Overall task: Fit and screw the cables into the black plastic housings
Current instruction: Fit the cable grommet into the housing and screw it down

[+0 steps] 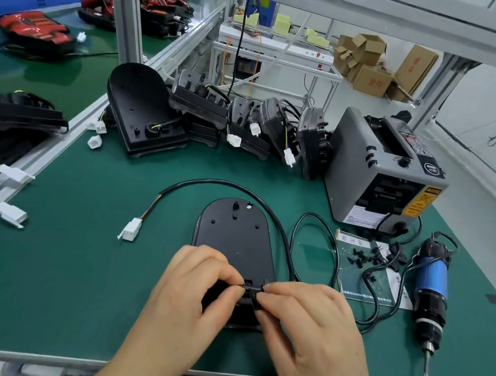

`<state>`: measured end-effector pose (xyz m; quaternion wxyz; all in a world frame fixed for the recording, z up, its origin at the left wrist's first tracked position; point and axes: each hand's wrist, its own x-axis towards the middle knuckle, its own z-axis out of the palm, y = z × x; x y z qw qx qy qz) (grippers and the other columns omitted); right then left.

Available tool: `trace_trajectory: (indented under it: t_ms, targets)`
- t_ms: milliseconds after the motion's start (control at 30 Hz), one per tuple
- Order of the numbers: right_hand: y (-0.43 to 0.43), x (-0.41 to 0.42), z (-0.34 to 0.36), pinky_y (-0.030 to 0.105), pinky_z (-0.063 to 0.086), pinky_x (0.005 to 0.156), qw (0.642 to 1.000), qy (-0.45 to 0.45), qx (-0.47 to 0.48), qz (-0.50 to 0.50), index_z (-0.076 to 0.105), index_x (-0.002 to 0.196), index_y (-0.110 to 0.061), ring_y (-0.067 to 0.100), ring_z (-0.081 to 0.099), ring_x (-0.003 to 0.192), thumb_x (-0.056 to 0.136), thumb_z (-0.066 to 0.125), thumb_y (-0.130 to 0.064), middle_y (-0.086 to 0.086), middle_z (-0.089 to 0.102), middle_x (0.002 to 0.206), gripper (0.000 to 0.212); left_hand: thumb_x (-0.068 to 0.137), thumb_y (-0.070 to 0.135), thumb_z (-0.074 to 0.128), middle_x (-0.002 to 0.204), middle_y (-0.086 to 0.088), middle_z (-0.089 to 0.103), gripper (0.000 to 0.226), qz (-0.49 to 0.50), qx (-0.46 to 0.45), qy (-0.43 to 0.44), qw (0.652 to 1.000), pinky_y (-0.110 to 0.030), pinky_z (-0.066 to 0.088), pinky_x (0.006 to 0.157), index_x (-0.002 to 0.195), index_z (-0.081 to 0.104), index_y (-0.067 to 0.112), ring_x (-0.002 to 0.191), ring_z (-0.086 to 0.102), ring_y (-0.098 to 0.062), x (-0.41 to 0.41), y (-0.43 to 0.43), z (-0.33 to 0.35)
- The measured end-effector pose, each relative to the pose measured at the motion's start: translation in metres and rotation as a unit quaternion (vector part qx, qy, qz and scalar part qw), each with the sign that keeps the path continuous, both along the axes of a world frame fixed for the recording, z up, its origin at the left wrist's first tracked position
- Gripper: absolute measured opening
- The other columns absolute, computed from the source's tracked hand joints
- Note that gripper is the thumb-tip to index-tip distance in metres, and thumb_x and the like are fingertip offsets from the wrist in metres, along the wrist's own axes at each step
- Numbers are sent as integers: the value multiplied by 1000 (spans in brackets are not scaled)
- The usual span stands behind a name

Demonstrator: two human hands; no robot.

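A black plastic housing (235, 234) lies flat on the green mat in front of me. A black cable (225, 182) loops round its far end and ends in a white connector (130, 229) on the left. My left hand (194, 291) and my right hand (307, 320) meet at the housing's near edge. Both pinch a small black cable clamp (253, 290) there, and the cable runs into it from the right. Loose black screws (361, 258) lie on a paper sheet to the right. A blue electric screwdriver (429, 293) lies beside them.
A grey tape dispenser (383, 168) stands at the back right. Several black housings with cables (218, 116) are piled at the back. More parts with white connectors (10, 213) sit on the left. The mat's front edge (57, 355) is close to me.
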<state>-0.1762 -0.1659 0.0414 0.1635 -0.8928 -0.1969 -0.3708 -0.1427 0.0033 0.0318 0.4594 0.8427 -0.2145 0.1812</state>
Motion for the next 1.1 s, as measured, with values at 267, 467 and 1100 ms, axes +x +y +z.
trace_trajectory:
  t_ms: [267,467,1100]
  targets:
    - [-6,3,7,32,49,77,1000,15,-23,14,75,83,-19,6,64,82,85,60,-27,-10,71,94,17,78,33,57,89,18,50,8,4,5,-24,1000,-13,37,78,79,60,25,91,47,-6,-3,-2,3]
    - [-3,0,6,32,49,75,998,42,32,18,75,84,-18,7,63,85,86,59,-28,-10,70,91,19,82,27,62,82,6,58,17,45,52,-179,981,-15,35,84,73,70,15,88,42,-14,-2,-8,-4]
    - [7,-10,1,13,48,68,886,261,379,50,68,84,-39,7,64,72,70,69,-26,-13,69,74,19,89,13,64,92,9,62,8,-14,61,-279,958,-33,44,69,86,60,19,84,50,-18,0,-10,-23]
